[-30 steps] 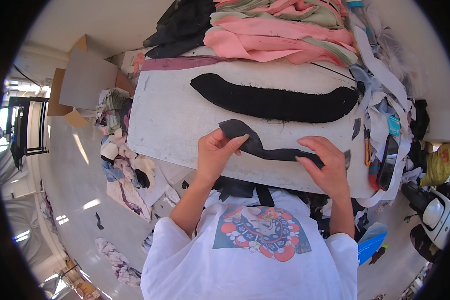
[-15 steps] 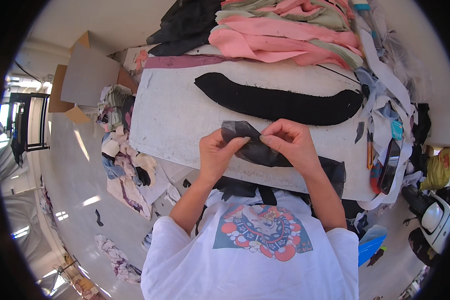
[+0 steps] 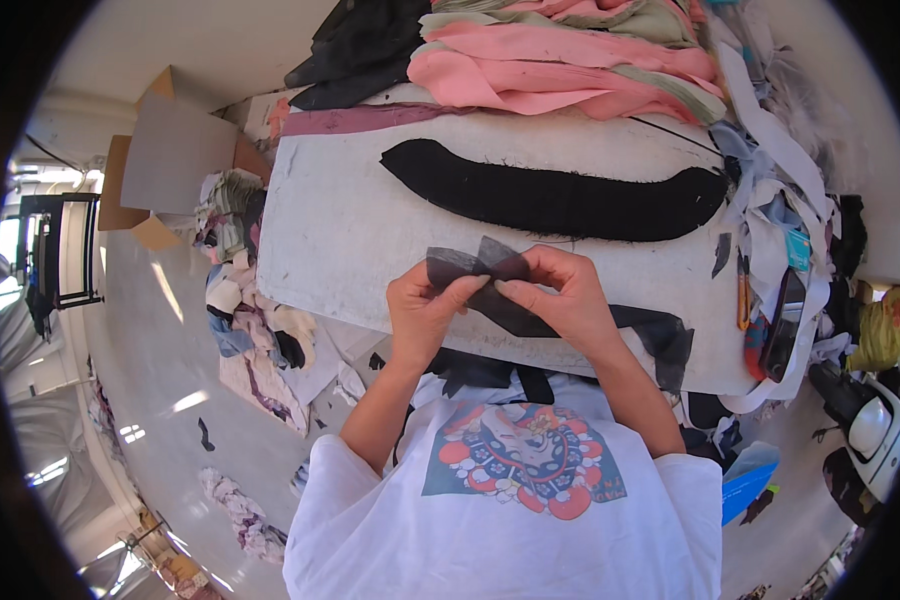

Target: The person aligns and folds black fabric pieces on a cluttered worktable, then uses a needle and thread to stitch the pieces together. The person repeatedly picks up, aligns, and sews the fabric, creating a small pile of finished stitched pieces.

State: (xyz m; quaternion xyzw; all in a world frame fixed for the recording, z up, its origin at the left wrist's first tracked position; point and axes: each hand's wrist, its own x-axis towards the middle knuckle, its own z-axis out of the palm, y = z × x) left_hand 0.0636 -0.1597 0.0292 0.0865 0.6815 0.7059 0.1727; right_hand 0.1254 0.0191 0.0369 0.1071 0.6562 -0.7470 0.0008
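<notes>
"What have those hands got?"

"The left hand (image 3: 420, 312) pinches one end of a sheer black strip (image 3: 665, 338) between thumb and fingers; the right hand (image 3: 574, 303) pinches it too, just beside; the thumbs are close together, though I can't tell whether they touch; two corners fan up above the fingertips, and the rest passes behind the right hand and trails out to its right."

"And past them?"

"Just beyond both hands, a curved black piece (image 3: 560, 202) with frayed edges lies flat on the white table (image 3: 315, 225); farther out, pink and pale green cloth (image 3: 555, 68) is heaped, black cloth (image 3: 365, 50) to its left."

"Off the right hand's side?"

"A slim orange tool (image 3: 743, 298) and a black phone (image 3: 784, 325); out past the left hand, a pile of scraps (image 3: 255, 335); beyond that, an open cardboard box (image 3: 188, 150)."
</notes>
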